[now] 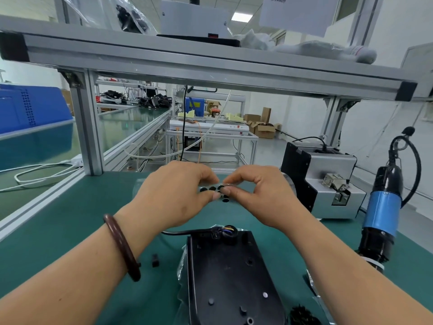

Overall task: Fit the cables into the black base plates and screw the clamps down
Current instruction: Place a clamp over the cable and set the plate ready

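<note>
Clear strip (207, 189), perhaps, between pinched fingertips (216, 195)

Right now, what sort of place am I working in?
Probably a factory assembly line: a green-matted workbench under an aluminium-profile frame, an electric screwdriver standing ready on the right, and what looks like a screw feeder beside it.

Two bare forearms reach in from the near left and near right, converging at centre. The left grip (178, 191) and right grip (260, 195) meet fingertip to fingertip, knuckles up, the thumb and curled fingers of each pinching a small clear strip (212, 189) between them.
</note>
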Demonstrator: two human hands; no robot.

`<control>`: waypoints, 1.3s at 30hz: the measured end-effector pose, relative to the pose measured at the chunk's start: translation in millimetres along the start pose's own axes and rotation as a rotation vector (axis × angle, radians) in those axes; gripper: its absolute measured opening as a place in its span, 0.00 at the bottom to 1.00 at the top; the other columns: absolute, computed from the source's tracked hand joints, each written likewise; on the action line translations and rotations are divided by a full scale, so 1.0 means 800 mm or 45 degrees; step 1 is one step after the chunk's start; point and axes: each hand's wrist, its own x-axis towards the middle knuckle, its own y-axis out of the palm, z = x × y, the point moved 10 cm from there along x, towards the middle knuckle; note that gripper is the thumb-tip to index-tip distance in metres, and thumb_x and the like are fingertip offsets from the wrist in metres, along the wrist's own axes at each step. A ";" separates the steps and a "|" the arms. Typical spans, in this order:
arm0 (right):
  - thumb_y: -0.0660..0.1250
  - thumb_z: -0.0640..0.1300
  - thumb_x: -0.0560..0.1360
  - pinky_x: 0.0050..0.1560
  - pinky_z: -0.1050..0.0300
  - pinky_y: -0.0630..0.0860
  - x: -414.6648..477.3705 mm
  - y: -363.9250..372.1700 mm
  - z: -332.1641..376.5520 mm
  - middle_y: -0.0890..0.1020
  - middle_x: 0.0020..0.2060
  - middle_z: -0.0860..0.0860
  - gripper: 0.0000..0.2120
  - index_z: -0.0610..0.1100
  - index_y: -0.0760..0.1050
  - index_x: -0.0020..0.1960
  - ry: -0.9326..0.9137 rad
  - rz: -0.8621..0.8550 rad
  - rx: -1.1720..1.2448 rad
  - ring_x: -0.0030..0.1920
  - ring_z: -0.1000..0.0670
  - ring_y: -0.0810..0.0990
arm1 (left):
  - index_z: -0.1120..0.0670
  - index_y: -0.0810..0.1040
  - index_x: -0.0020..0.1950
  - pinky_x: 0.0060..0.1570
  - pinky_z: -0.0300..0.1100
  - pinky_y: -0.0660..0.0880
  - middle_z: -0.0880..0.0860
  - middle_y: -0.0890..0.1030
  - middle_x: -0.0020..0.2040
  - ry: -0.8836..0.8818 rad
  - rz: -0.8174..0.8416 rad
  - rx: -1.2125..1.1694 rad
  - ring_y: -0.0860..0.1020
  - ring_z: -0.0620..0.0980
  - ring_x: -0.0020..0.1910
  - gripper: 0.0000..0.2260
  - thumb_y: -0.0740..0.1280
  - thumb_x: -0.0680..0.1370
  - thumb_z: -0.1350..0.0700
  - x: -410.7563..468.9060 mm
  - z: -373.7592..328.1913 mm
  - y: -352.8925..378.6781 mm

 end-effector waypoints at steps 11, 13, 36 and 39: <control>0.73 0.44 0.73 0.53 0.41 0.73 0.000 0.000 0.019 0.82 0.40 0.57 0.03 0.46 0.83 0.47 -0.165 0.014 -0.034 0.44 0.56 0.79 | 0.42 0.80 0.49 0.42 0.46 0.76 0.46 0.81 0.40 0.051 -0.041 0.131 0.77 0.50 0.42 0.09 0.63 0.76 0.42 -0.001 -0.006 -0.002; 0.73 0.43 0.72 0.52 0.43 0.73 -0.001 -0.002 0.022 0.80 0.39 0.58 0.03 0.45 0.83 0.46 -0.185 -0.005 -0.036 0.44 0.56 0.78 | 0.42 0.80 0.50 0.43 0.46 0.76 0.46 0.81 0.41 0.075 -0.076 0.140 0.78 0.50 0.43 0.09 0.63 0.76 0.42 -0.002 -0.010 -0.004; 0.72 0.40 0.72 0.47 0.67 0.71 -0.015 -0.016 0.037 0.79 0.42 0.52 0.07 0.41 0.81 0.50 -0.386 -0.315 -0.132 0.43 0.59 0.73 | 0.48 0.77 0.41 0.35 0.44 0.74 0.47 0.77 0.32 0.028 -0.030 0.152 0.75 0.50 0.35 0.15 0.60 0.77 0.40 0.001 -0.004 -0.001; 0.69 0.40 0.73 0.46 0.74 0.67 -0.012 -0.012 0.029 0.77 0.43 0.54 0.08 0.42 0.80 0.52 -0.304 -0.258 -0.138 0.42 0.64 0.70 | 0.47 0.77 0.41 0.34 0.43 0.73 0.48 0.77 0.32 0.012 -0.012 0.165 0.75 0.50 0.35 0.15 0.59 0.78 0.40 0.002 -0.001 0.001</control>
